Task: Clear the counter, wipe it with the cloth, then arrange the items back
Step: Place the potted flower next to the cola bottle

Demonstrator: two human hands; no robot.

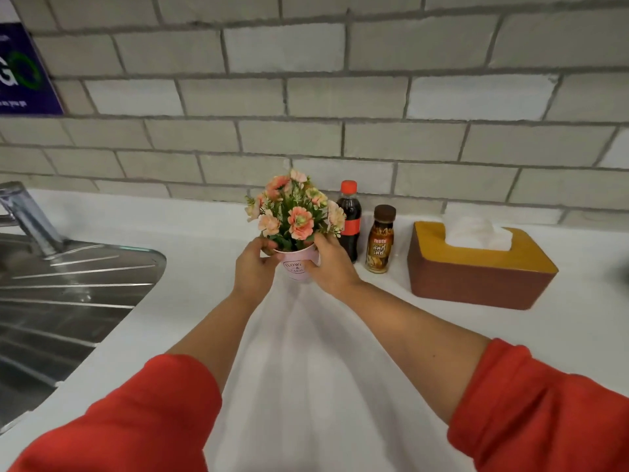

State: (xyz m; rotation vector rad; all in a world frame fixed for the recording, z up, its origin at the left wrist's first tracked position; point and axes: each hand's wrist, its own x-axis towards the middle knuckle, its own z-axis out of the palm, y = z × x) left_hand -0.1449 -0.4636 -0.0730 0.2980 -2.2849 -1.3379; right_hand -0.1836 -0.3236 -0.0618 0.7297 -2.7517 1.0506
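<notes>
A pink flower pot (296, 265) with peach artificial flowers stands near the middle of the white counter (190, 267). My left hand (253, 267) grips its left side and my right hand (332, 265) grips its right side. Just right of the pot a cola bottle (349, 216) with a red cap stands upright, and beside it a small brown coffee bottle (380, 240). Further right sits a brown tissue box (476, 270) with a yellow top and a white tissue sticking out. No cloth is visible.
A steel sink drainboard (71, 291) and a tap (29, 216) lie to the left. A grey brick wall (306, 114) backs the counter, with a blue sign (23, 73) at its upper left.
</notes>
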